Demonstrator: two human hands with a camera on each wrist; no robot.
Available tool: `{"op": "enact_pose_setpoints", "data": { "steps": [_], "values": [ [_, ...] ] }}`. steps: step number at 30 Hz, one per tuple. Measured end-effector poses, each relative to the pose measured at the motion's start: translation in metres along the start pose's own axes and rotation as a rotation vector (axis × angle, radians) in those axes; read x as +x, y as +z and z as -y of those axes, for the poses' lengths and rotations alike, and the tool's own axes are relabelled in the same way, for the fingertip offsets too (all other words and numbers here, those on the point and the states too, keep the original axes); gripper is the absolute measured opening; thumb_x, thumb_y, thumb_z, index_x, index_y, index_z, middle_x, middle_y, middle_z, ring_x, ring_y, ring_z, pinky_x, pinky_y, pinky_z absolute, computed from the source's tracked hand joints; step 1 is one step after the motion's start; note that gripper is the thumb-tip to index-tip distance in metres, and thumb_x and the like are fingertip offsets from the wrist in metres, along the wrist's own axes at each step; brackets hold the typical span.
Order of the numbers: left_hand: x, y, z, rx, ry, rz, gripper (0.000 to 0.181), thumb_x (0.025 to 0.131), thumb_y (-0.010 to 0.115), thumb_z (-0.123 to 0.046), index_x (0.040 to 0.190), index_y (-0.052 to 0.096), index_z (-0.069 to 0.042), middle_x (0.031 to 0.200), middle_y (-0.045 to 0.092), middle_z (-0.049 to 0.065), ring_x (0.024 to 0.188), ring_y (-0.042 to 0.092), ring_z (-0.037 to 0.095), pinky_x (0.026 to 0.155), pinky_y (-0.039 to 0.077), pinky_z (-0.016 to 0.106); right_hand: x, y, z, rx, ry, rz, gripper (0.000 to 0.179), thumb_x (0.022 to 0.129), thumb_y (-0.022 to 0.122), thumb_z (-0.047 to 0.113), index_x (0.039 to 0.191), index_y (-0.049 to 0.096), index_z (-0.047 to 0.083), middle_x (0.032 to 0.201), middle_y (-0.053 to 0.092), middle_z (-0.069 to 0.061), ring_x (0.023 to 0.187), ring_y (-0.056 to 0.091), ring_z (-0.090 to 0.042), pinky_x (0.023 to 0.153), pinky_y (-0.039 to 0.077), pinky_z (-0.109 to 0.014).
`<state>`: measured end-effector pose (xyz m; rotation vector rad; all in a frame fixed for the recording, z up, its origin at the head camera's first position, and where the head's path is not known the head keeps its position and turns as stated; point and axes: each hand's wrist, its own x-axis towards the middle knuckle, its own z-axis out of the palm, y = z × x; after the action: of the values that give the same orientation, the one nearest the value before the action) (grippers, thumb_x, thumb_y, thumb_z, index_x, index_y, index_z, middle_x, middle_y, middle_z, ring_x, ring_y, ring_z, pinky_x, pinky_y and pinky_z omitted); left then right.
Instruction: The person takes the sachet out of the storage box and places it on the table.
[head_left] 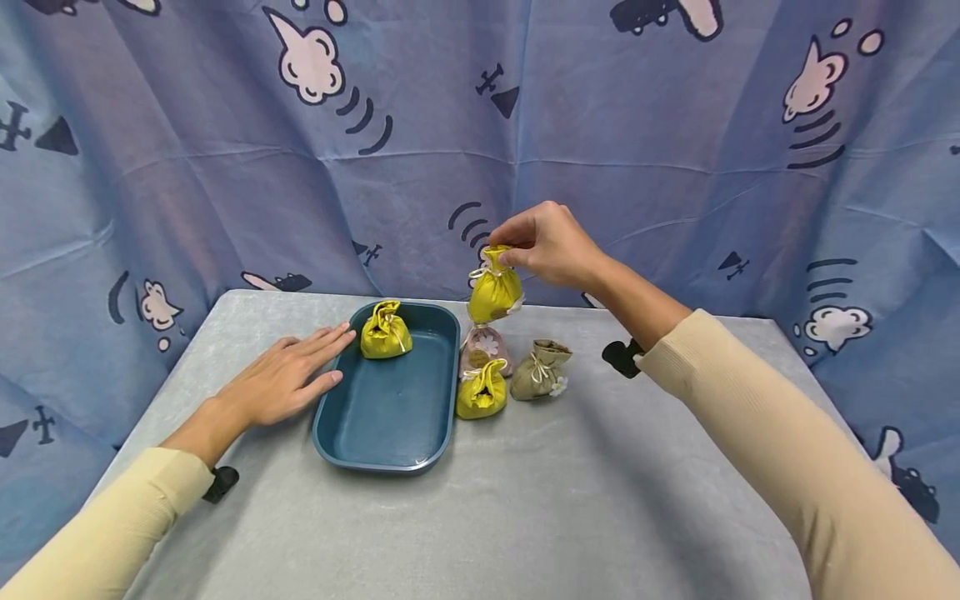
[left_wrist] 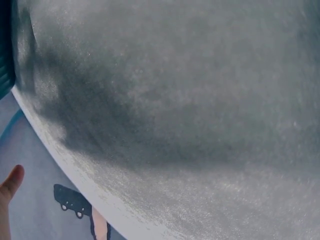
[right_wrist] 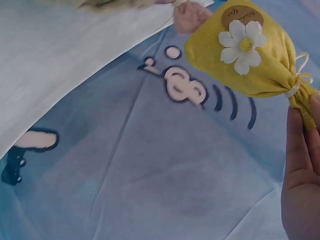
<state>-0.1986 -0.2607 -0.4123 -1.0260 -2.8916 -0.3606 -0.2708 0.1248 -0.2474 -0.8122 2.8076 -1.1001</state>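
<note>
My right hand (head_left: pixel 551 246) pinches a yellow drawstring pouch (head_left: pixel 496 293) by its gathered top, holding it in the air above the other pouches. In the right wrist view this pouch (right_wrist: pixel 240 47) shows a white flower and a brown oval label. Beneath it on the table are a pink pouch (head_left: pixel 484 345), a second yellow pouch (head_left: pixel 482 392) and a beige pouch (head_left: pixel 538 372). Another yellow pouch (head_left: pixel 386 332) sits in the far left corner of the blue tray (head_left: pixel 386 417). With fingers extended, my left hand (head_left: pixel 288 375) rests at the tray's left rim.
The grey table (head_left: pixel 525 500) ends at a blue patterned curtain (head_left: pixel 420 100) hanging behind it. Right beside the tray's right wall stand the pink pouch and the second yellow one. A dark wrist strap piece (head_left: pixel 621 358) hangs under the right sleeve.
</note>
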Motion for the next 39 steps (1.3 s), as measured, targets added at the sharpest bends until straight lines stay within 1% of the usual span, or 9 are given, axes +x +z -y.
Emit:
{"op": "enact_pose_setpoints", "data": {
  "steps": [8, 17, 28, 34, 39],
  "values": [
    [0.0, 0.0, -0.001, 0.003, -0.01, 0.007, 0.06, 0.106, 0.043, -0.039, 0.158, 0.03, -0.012, 0.161, 0.029, 0.011, 0.145, 0.032, 0.037, 0.105, 0.032, 0.061, -0.013, -0.014, -0.022, -0.046, 0.066, -0.031, 0.024, 0.09, 0.071, -0.002, 0.113, 0.074, -0.002, 0.111, 0.073, -0.015, 0.102, 0.069, -0.027, 0.089, 0.055, -0.041],
    [0.0, 0.0, -0.001, 0.006, -0.009, 0.009, 0.06, 0.106, 0.043, -0.039, 0.157, 0.03, -0.011, 0.161, 0.029, 0.011, 0.145, 0.032, 0.035, 0.105, 0.033, 0.061, -0.027, -0.017, -0.047, -0.08, 0.108, -0.022, 0.025, 0.09, 0.071, -0.001, 0.114, 0.072, -0.004, 0.11, 0.073, -0.018, 0.102, 0.069, -0.03, 0.089, 0.055, -0.043],
    [0.0, 0.0, -0.001, -0.003, -0.012, 0.014, 0.06, 0.106, 0.042, -0.04, 0.158, 0.028, -0.012, 0.163, 0.027, 0.009, 0.146, 0.031, 0.035, 0.105, 0.032, 0.061, -0.038, -0.009, -0.069, -0.074, 0.124, -0.018, 0.025, 0.089, 0.072, -0.002, 0.114, 0.072, -0.005, 0.109, 0.073, -0.018, 0.1, 0.07, -0.031, 0.086, 0.055, -0.043],
    [0.0, 0.0, -0.001, 0.0, -0.018, 0.019, 0.061, 0.106, 0.042, -0.04, 0.159, 0.028, -0.013, 0.163, 0.026, 0.009, 0.146, 0.031, 0.034, 0.105, 0.032, 0.061, -0.043, 0.0, -0.079, -0.068, 0.107, -0.001, 0.024, 0.088, 0.072, -0.002, 0.112, 0.073, -0.004, 0.109, 0.073, -0.018, 0.1, 0.07, -0.031, 0.085, 0.056, -0.043],
    [0.0, 0.0, -0.001, -0.002, -0.017, 0.017, 0.061, 0.106, 0.043, -0.039, 0.159, 0.028, -0.013, 0.163, 0.026, 0.009, 0.146, 0.03, 0.034, 0.105, 0.032, 0.061, -0.045, 0.01, -0.085, -0.056, 0.112, 0.019, 0.023, 0.089, 0.072, -0.003, 0.112, 0.073, -0.004, 0.108, 0.073, -0.018, 0.1, 0.07, -0.03, 0.085, 0.056, -0.043]
  ]
}}
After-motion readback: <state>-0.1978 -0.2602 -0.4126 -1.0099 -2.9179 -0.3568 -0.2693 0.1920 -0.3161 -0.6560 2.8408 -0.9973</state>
